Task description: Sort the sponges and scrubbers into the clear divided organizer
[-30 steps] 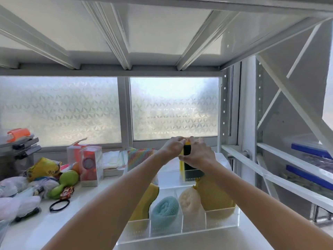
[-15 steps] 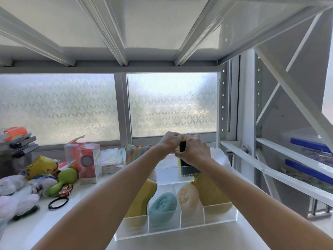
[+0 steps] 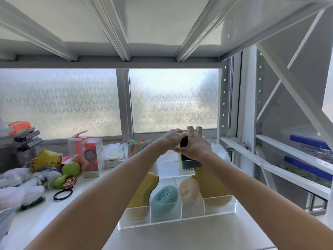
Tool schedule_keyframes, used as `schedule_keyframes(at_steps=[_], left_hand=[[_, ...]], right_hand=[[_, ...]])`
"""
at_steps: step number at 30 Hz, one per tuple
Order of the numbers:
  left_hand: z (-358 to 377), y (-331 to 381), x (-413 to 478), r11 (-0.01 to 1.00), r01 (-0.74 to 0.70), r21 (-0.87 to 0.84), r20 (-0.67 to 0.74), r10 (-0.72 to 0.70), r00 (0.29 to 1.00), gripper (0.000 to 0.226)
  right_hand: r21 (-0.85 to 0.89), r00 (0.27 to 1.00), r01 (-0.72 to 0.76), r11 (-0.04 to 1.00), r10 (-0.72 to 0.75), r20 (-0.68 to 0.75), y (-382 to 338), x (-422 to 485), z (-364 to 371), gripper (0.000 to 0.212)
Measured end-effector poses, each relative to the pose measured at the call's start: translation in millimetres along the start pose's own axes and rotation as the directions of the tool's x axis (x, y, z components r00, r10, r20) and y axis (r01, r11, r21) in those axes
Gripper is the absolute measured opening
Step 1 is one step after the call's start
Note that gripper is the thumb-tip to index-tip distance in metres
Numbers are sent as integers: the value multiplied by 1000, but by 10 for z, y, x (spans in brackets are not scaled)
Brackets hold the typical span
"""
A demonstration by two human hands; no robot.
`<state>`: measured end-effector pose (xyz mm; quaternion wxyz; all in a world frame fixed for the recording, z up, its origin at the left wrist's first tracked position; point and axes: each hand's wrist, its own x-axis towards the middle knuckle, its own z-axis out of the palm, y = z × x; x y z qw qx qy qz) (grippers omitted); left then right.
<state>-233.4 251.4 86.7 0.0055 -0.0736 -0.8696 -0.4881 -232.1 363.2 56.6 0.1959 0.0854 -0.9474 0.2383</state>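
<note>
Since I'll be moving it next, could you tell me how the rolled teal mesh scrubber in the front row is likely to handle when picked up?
The teal mesh scrubber looks like a soft, open-weave roll, so it will probably squash under the fingers and feel light. It sits snugly between the dividers of the clear organizer, so it may drag slightly coming out. Being rolled, it might loosen or roll if set down.

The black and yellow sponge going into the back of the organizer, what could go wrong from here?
1. The right hand has its fingers spread, so mostly the left hand holds the sponge; it could tip or slip as it goes in.
2. Pushing down at the far end might shift the organizer on the smooth shelf.
3. The yellow mesh scrubber bulges high, and a forearm could knock it.
</note>
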Motion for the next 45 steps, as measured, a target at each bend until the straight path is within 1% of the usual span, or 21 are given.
schedule_keyframes(at_steps=[7, 12, 14, 22, 29, 33, 38, 42, 44, 45], left_hand=[[24, -41, -5, 1000, -8, -21, -8, 8, 1000, 48], [72, -52, 27, 1000, -7, 4, -17, 7, 1000, 45], [77, -40, 1, 1000, -1, 15, -20, 1, 1000, 45], [69, -56, -67, 998, -21, 59, -59, 24, 998, 51], [53, -61, -103, 994, -23, 104, -53, 29, 998, 45], [49, -71, -104, 993, -39, 113, -59, 46, 997, 54], [26, -81, -113, 984, -59, 168, -52, 68, 996, 59], [-13, -95, -163, 982, -39, 187, -37, 47, 998, 58], [-44, -97, -217, 970, -24, 241, -47, 36, 998, 56], [-67, -68, -291, 965, -16, 262, -78, 38, 996, 53]], right_hand=[[100, 996, 83, 991, -87, 30, 145, -61, -106, 99], [120, 990, 92, 989, -104, 100, 222, -85, -128, 81], [150, 989, 81, 985, -98, 108, 228, -94, -127, 78], [172, 992, 70, 983, -87, 91, 226, -146, -108, 87], [186, 993, 84, 979, -98, 68, 217, -186, -108, 79], [199, 993, 88, 976, -102, 60, 217, -197, -102, 81], [189, 993, 97, 977, -108, 49, 245, -196, -86, 84], [188, 992, 95, 977, -109, 65, 236, -196, -74, 86], [188, 991, 97, 977, -112, 74, 217, -205, -87, 85], [177, 991, 102, 979, -115, 65, 198, -210, -131, 85]])
